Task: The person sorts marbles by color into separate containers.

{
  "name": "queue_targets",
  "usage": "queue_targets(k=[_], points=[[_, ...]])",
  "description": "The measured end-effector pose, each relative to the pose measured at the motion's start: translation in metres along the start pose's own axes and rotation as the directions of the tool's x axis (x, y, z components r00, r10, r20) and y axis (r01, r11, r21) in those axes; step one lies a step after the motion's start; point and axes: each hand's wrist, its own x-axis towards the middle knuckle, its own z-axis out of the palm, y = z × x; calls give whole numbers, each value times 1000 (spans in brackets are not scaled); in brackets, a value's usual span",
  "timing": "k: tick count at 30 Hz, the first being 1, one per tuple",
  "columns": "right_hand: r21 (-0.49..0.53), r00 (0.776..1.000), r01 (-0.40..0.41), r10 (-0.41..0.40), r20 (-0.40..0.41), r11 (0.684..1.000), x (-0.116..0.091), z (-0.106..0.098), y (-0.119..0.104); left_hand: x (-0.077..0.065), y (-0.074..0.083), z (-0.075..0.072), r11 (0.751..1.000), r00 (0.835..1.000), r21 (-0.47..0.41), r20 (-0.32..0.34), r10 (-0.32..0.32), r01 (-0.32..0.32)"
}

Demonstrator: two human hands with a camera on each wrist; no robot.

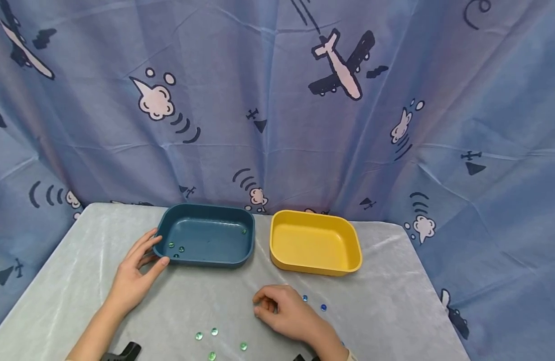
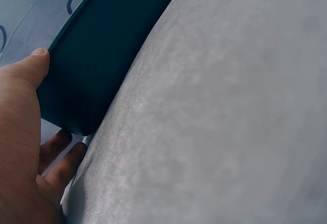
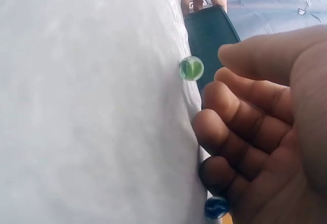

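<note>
My left hand (image 1: 132, 281) grips the near left corner of a dark blue plastic tray (image 1: 210, 263), thumb at its front and fingers around its left side. In the left wrist view, the thumb (image 2: 38, 63) meets the tray's rim. Several small green glass marbles (image 1: 181, 249) lie inside the tray. My right hand (image 1: 288, 311) hovers over or rests on the cloth, right of centre, fingers loosely curled; I see nothing held. Close to its fingertips in the right wrist view are a green marble (image 3: 191, 68) and a blue marble (image 3: 216, 207).
A yellow tray (image 1: 313, 269) stands right of the blue one. Several green marbles (image 1: 215, 331) are scattered at the near middle of the grey cloth-covered table (image 1: 395, 311). Blue marbles (image 1: 323, 307) lie beyond my right hand. A patterned blue curtain (image 1: 241, 100) hangs behind.
</note>
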Motion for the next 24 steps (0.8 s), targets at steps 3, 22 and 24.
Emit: queue_targets(k=[3,22,24], points=[[-11,1000,0,0,10,1000,0,-1,1,2,2,0,1000,1000,-7,-6,19,-19],[-201,995,101,-97,32,974,-1,4,1,1,1,0,1000,1000,-5,-4,19,-19],[-214,994,106,-102,32,971,0,5,0,1,1,-1,1000,1000,-4,-5,21,-21]])
